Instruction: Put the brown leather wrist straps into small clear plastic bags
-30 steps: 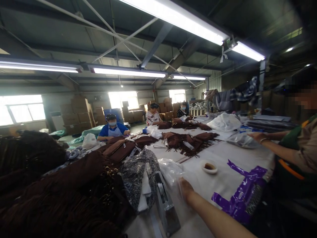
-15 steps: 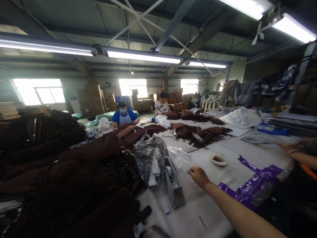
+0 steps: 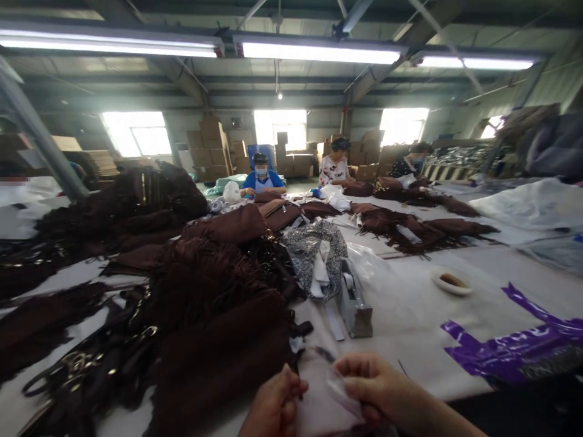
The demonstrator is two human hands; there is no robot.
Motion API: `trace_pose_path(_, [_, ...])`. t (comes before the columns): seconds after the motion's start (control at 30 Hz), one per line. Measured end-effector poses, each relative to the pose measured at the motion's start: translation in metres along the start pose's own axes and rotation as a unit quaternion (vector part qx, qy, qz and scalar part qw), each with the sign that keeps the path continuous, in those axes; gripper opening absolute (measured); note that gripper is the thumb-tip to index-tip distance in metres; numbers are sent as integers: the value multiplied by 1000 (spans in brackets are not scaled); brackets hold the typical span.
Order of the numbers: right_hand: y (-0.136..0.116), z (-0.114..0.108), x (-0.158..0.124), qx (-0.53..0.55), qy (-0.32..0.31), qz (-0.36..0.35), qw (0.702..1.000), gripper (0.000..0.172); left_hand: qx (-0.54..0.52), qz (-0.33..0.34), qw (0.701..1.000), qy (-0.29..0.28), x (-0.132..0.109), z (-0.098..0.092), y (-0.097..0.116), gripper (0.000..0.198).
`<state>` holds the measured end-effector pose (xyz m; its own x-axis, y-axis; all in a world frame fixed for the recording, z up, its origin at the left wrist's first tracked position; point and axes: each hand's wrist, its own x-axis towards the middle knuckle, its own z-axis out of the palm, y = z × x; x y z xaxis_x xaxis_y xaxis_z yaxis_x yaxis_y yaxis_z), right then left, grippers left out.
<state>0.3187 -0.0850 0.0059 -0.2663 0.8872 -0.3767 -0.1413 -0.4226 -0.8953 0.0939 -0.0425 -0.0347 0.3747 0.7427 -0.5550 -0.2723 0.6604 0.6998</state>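
Observation:
At the bottom of the head view, my left hand (image 3: 276, 400) and my right hand (image 3: 376, 385) are close together. Both have their fingers closed on a thin, see-through plastic bag (image 3: 321, 388), the right one pinching its upper right edge. Left of my hands lies a dark brown fabric piece (image 3: 218, 364), part of a heap of brown fringed bags (image 3: 204, 267). Just beyond stands a grey tape dispenser (image 3: 357, 312), beside a black-and-white patterned bundle (image 3: 314, 249) in clear plastic.
A purple plastic packet (image 3: 514, 352) and a small white dish (image 3: 450, 280) with something brown inside lie to the right. Black straps with gold-coloured metal fittings (image 3: 91, 364) cover the left front. Several people sit across the white table (image 3: 410, 315), among more brown bags.
The view has turned left, so the scene sits further right. A hand that reached out beside the tape dispenser is gone from there; both my hands now hold the plastic bag in front.

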Motion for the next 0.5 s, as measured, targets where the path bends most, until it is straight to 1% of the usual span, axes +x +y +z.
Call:
trace_pose_path(0.07, [9, 25, 14, -48, -3, 23, 999, 32, -39, -8, 999, -31, -2, -5, -3, 63])
trace_pose_path(0.13, [14, 41, 27, -90, 17, 27, 995, 28, -51, -12, 997, -58, -5, -10, -5, 62])
trace_pose_path(0.2, [14, 49, 37, -139, 52, 1, 989, 25, -36, -10, 995, -89, -6, -13, -8, 58])
trace_pose_path(0.27, [12, 51, 41, -195, 88, -56, 975, 21, -9, 3, 995, -101, -5, -12, -10, 52])
trace_pose_path(0.33, [9, 51, 41, -231, 105, -97, 962, 20, 4, 23, 995, -93, 0, -9, -11, 50])
trace_pose_path(0.37, [8, 51, 40, -238, 108, -103, 960, 21, 4, 39, 996, -85, 3, -7, -11, 51])
trace_pose_path(0.43, [8, 51, 38, -249, 124, -91, 956, 24, 15, 74, 995, -68, 8, -2, -10, 55])
trace_pose_path(0.5, [9, 51, 40, -266, 157, -74, 948, 26, 63, 89, 994, -29, 10, 2, -8, 59])
